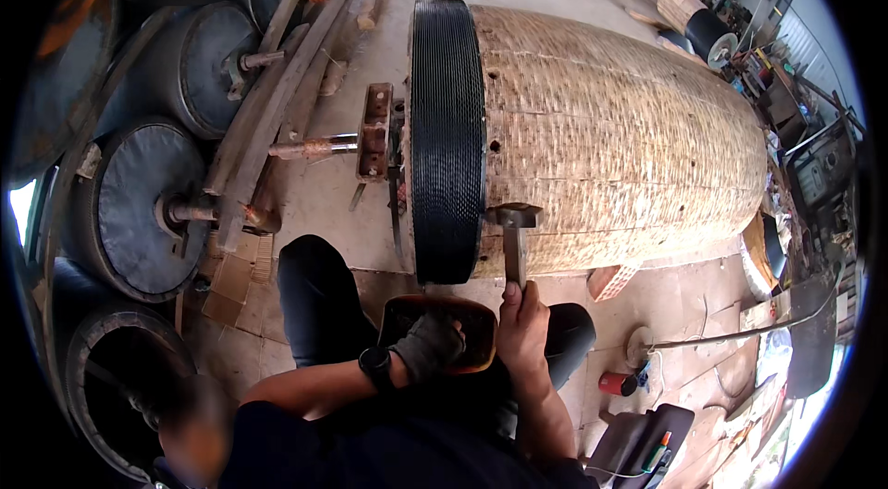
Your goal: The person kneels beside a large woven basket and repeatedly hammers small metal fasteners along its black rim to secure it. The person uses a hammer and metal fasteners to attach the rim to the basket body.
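Gloved left hand [431, 348] curled in tray [487, 334], hold unclear; right hand [524, 321] grips hammer [514, 248], head by the black band [448, 137] on the pale drum [620, 128]. Looks like a pick-up step; next move calls for a firm pinch.

My left forearm [310, 389] slants across from the lower left, bare, with a black watch [376, 369] at the wrist. My left hand [427, 347], in a dark grey glove, lies palm down in front of my body, its fingers curled; whether they pinch anything cannot be made out. My right forearm [544, 406], likewise bare, rises steeply to an ungloved right hand [525, 321], closed in a firm grip, thumb [511, 297] pointing upward. My bent knees, left [314, 290] and right [571, 334], flank both hands.
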The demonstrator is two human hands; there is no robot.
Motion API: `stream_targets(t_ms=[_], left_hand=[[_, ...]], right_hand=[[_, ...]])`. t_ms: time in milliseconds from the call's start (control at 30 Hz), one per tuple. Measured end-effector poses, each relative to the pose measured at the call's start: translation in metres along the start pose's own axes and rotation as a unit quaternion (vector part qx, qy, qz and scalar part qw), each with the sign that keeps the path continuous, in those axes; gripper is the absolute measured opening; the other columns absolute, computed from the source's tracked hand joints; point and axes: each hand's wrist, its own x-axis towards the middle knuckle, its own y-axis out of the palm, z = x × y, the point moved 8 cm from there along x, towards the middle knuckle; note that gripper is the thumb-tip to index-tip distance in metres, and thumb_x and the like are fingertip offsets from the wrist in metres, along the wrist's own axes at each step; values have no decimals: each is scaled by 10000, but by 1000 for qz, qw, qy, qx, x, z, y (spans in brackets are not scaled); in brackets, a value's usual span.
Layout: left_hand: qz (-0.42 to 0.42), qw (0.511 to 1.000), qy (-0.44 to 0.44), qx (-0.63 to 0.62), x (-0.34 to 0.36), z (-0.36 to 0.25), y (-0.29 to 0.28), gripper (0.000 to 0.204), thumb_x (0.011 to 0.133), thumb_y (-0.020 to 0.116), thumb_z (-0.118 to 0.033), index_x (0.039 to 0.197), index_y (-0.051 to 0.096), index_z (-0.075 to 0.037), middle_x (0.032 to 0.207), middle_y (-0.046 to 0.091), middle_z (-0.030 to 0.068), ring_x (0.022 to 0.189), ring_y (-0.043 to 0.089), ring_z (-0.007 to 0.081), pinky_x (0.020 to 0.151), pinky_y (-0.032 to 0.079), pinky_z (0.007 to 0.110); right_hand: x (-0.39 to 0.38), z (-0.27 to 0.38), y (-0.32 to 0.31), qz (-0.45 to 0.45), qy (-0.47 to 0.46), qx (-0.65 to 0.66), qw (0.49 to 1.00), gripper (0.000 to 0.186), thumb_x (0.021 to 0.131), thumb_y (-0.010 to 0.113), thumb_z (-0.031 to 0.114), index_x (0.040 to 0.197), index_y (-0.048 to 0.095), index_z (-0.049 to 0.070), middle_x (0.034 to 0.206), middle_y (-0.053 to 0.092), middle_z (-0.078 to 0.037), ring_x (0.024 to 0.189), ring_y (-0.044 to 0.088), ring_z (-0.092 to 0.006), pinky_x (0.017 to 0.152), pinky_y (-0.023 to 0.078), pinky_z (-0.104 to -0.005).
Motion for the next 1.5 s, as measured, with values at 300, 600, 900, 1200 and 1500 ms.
stream_targets(t_ms=[300,600,900,1200,1500], left_hand=[[-48,996,-41,-58,-2,5,11,219,931,550,-161,812,650,-7,809,632,179,795,636,370,697,496,485],[-40,999,16,30,-7,-2,11,223,945,535,-165,842,656,-9,863,655,173,783,653,363,704,522,476],[21,992,-93,-85,0,3,0,235,940,561,-199,835,643,-4,843,650,221,770,637,386,698,513,501],[29,1000,10,1,-4,-7,-6,228,958,525,-153,863,649,14,882,654,201,813,644,373,733,512,482],[-15,999,41,-4,-6,-12,-20,197,918,546,-149,929,645,21,871,637,191,797,648,347,671,517,456]], right_hand=[[12,-2,4,-54,-75,-54,994,338,1057,471,262,843,485,1,545,423,-133,470,499,-223,456,380,-391],[16,-4,29,69,3,245,967,493,1071,388,507,858,475,70,580,438,-1,408,391,-98,375,336,-265],[-1,3,-12,-104,-82,60,989,268,1055,511,243,958,509,-7,574,509,-69,471,498,-183,439,370,-313],[-25,26,-30,-162,-175,38,971,165,964,550,67,1010,598,-84,697,597,-228,618,637,-414,543,500,-442],[-19,8,-13,-91,-81,16,992,166,1000,553,151,976,515,-9,635,585,-165,520,601,-332,473,439,-392]])
